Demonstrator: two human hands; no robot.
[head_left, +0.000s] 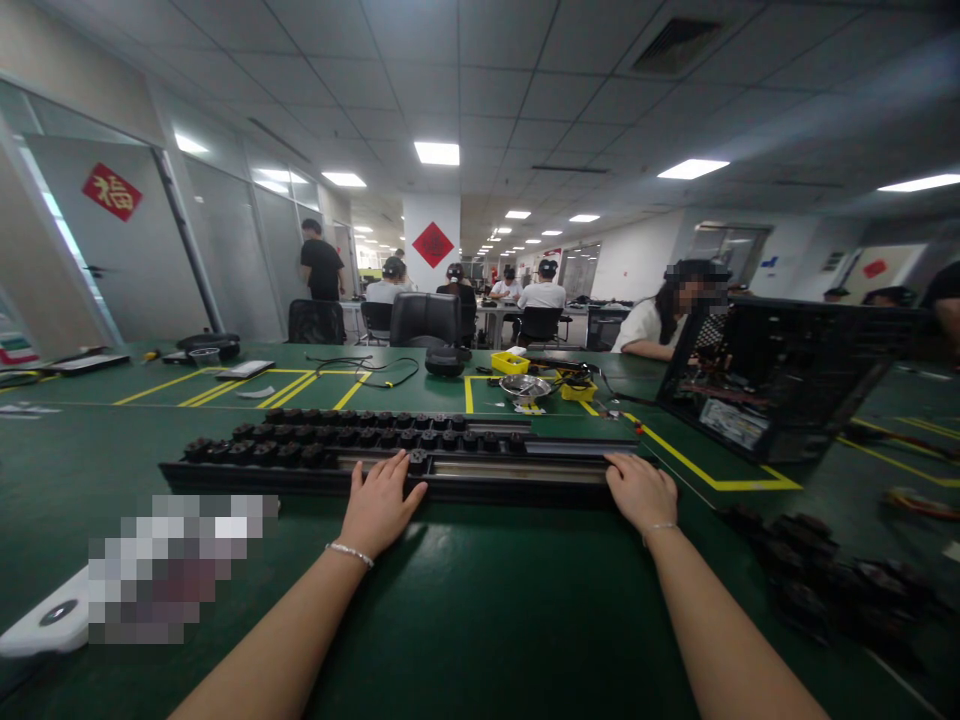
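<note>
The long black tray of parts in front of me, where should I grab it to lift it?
Probably at its two short ends, one hand each, coming from the near side. The long black tray lies flat and sideways; the right hand rests near its right end, the left hand mid-length.

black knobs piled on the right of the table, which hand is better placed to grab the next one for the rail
Right, probably. The right hand rests on the rail's right end, nearest the loose knob pile. The left hand sits mid-rail by the seated knobs, farther away.
</note>
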